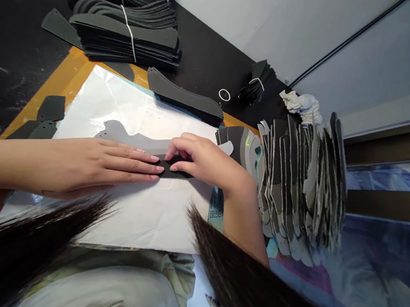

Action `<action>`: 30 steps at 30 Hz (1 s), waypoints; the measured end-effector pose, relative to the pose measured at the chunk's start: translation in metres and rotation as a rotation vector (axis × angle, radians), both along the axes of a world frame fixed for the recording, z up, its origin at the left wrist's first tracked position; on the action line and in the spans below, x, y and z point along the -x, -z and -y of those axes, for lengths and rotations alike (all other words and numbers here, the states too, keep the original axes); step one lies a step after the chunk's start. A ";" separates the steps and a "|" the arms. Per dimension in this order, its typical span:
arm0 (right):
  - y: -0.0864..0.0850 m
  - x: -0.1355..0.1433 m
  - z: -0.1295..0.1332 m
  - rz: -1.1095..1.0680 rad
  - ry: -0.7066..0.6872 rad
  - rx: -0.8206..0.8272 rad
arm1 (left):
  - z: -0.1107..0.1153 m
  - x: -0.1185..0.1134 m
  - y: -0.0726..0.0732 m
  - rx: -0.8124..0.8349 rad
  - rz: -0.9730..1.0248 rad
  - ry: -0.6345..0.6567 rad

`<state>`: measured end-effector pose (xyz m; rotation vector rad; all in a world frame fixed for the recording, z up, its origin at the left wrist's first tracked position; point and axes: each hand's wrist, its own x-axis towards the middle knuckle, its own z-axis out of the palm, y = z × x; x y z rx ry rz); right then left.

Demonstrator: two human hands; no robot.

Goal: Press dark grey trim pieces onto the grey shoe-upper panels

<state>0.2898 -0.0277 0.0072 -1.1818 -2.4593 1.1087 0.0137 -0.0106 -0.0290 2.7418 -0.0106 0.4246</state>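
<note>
On a white paper sheet [144, 211] lies a light grey shaped piece [127, 137] with a wavy upper edge and small holes at its left end. A black piece [171, 169] lies along its lower part. My left hand [79, 162] rests flat over both, fingers stretched out together and fingertips on the black piece. Just to the right, my right hand [206, 161] is curled, its thumb and index finger closing on the black piece. My left hand covers much of the lower left of the pieces.
Behind the sheet stand tied stacks of black pieces [125, 37] and a loose dark curved stack [184, 95]. To the right is a long row of grey-black pieces [292, 180]. A small tied bundle [256, 82], a white ring [224, 95] and crumpled tissue [302, 106] lie near the wall.
</note>
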 end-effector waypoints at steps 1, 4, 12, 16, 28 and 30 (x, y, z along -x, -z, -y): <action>0.000 0.000 0.000 -0.003 -0.004 0.007 | 0.000 0.000 0.000 0.002 0.002 0.003; -0.001 -0.002 0.000 0.006 -0.021 0.047 | 0.000 -0.001 -0.001 -0.009 0.012 0.009; -0.006 -0.010 0.003 0.049 -0.040 0.143 | 0.000 0.001 0.001 0.019 0.006 -0.004; -0.005 -0.008 0.006 0.055 -0.012 0.146 | 0.000 0.002 0.003 0.083 -0.017 -0.015; 0.001 0.002 0.003 0.063 0.006 0.075 | 0.001 0.003 -0.001 0.005 -0.020 -0.029; 0.002 0.003 0.004 0.030 -0.017 0.089 | 0.001 0.003 0.000 0.005 -0.022 -0.034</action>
